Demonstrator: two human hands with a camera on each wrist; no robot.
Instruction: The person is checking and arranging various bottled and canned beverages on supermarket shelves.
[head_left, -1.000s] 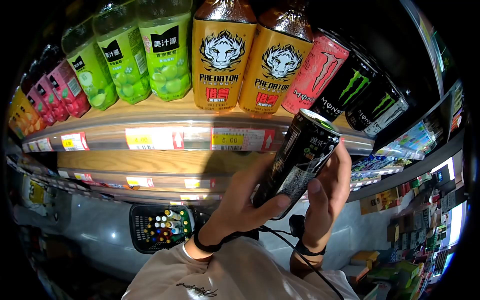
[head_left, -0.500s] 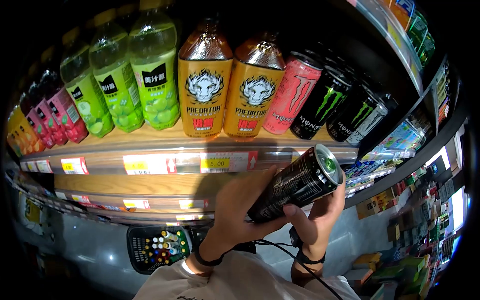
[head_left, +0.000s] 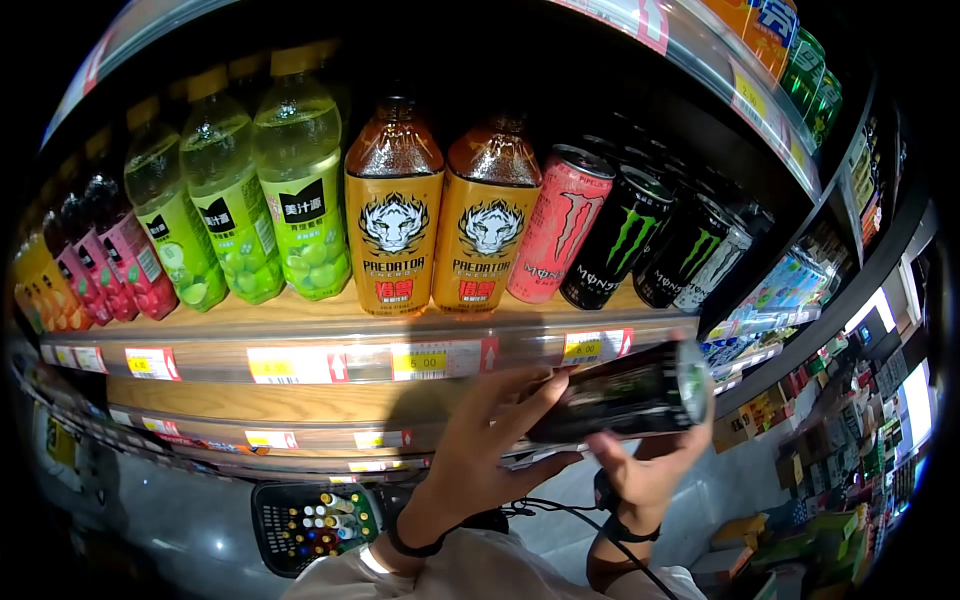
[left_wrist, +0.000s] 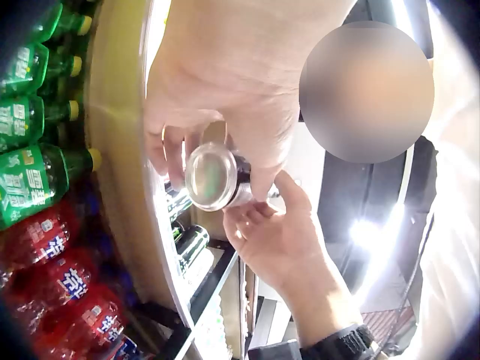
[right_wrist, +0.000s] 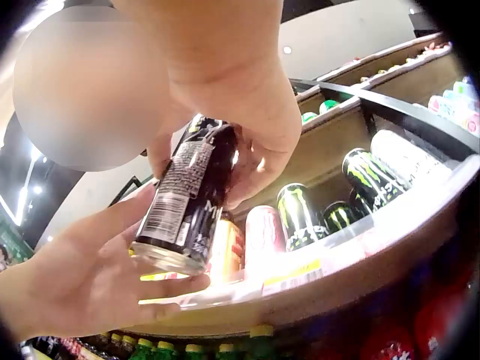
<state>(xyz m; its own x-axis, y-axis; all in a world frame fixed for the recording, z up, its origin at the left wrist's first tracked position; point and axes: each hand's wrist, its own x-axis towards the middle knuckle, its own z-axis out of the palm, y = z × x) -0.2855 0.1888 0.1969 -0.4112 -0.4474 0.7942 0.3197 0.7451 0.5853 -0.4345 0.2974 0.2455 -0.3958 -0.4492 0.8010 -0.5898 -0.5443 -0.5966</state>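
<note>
In the head view a black energy drink can (head_left: 625, 392) lies tilted nearly sideways in front of the shelf edge, its top toward the right and blurred. My right hand (head_left: 655, 468) grips it near the top end, thumb on the near side. My left hand (head_left: 485, 430) is at the base end, with fingers and thumb spread apart. From the right wrist, the can (right_wrist: 184, 199) shows its barcode side, and the left hand's (right_wrist: 82, 277) straight fingers reach past its bottom. The left wrist view shows the can's round silver base (left_wrist: 211, 177).
The shelf (head_left: 540, 328) holds two Predator bottles (head_left: 395, 240), a pink can (head_left: 560, 225), black Monster cans (head_left: 620, 240) and green grape drinks (head_left: 305, 235). A black basket (head_left: 268, 535) with several bottles stands on the floor below. Cables (head_left: 570, 510) hang near the right wrist.
The can has turned from upright-leaning to nearly sideways, its top swinging right and down. My left hand's fingers have spread from its base. The view has tilted up, showing more shelf.
</note>
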